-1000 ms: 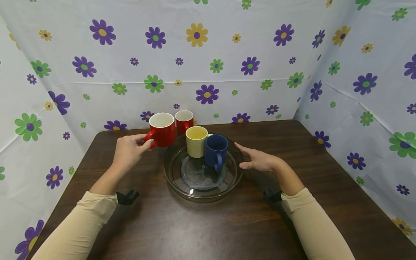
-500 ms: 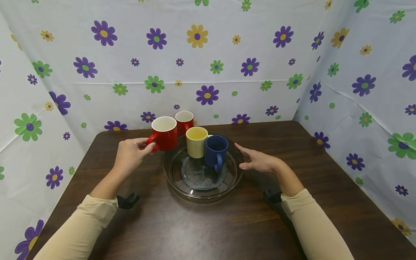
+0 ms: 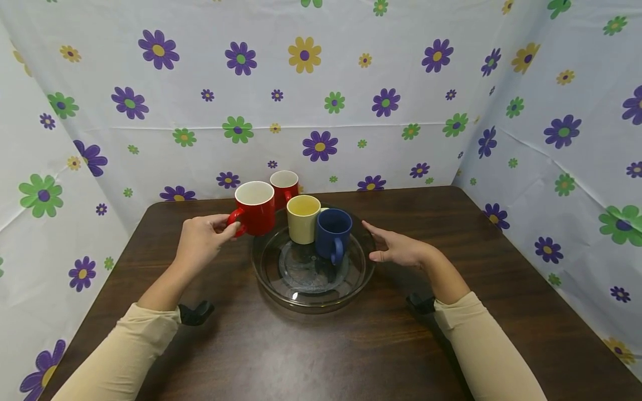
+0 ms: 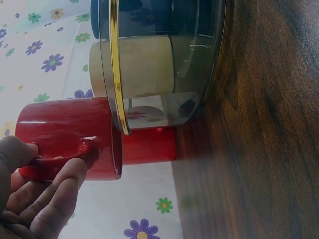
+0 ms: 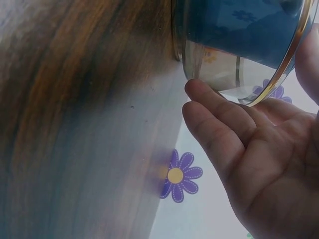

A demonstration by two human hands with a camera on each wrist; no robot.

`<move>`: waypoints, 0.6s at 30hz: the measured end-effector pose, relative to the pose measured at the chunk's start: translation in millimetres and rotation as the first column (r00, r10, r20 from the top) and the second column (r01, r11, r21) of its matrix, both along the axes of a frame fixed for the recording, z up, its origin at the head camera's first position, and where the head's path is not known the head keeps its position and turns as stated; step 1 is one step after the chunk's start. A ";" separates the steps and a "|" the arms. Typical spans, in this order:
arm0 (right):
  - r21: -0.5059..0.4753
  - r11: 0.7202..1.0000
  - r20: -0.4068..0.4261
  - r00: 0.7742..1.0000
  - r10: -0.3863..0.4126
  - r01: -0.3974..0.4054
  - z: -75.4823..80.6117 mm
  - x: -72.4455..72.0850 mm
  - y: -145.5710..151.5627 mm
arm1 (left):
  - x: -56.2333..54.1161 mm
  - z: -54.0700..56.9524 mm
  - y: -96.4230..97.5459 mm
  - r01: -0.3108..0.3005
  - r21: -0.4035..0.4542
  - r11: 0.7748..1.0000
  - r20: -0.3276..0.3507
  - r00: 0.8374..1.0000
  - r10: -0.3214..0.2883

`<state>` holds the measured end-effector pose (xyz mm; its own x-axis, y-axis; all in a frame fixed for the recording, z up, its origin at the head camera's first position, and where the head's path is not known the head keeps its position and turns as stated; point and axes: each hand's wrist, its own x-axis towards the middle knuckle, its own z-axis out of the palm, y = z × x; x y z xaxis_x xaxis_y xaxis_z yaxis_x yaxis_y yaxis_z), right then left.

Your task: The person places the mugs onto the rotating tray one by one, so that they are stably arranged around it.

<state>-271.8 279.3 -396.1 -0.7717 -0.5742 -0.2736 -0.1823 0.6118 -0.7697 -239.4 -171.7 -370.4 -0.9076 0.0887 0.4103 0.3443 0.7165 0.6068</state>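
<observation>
My left hand (image 3: 203,236) pinches the handle of a red mug (image 3: 258,216) with a white inside, upright at the left rim of a clear smoky glass bowl (image 3: 306,304). In the left wrist view this red mug (image 4: 65,124) is level with the bowl's gold-looking rim, raised off the table. Inside the bowl stand a pale yellow mug (image 3: 302,229) and a dark blue mug (image 3: 327,240), side by side toward the back. At the bowl's right side is my right hand (image 3: 401,248), its extended fingers (image 5: 214,124) lying along the glass wall.
Behind the bowl, a second red mug (image 3: 281,201) stands on the dark wooden table (image 3: 321,351), partly hidden by the held mug and the yellow one. A white flowered cloth (image 3: 351,67) hangs close behind the table and along its sides.
The red mug in my left hand has come down a little and shifted slightly right, nearer the bowl's rim. My right hand and the other mugs have stayed in place.
</observation>
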 end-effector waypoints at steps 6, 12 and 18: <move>-0.004 1.000 0.013 1.000 -0.009 0.009 0.7 0.6 -0.1 | 1.8 -0.4 1.4 0.006 0.005 1.000 0.005 1.000 -0.006; -0.005 1.000 0.008 1.000 -0.006 0.006 0.9 0.0 0.3 | 4.2 -1.1 2.9 0.016 0.015 1.000 0.024 1.000 -0.016; 0.000 1.000 0.012 1.000 -0.009 0.009 -0.5 -1.0 0.1 | 7.3 0.0 4.4 0.022 0.015 1.000 0.031 0.999 -0.022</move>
<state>-272.7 279.4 -396.5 -0.7732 -0.5674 -0.2833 -0.1675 0.6135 -0.7718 -232.1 -167.2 -370.4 -0.9177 0.1029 0.3836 0.3409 0.6997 0.6279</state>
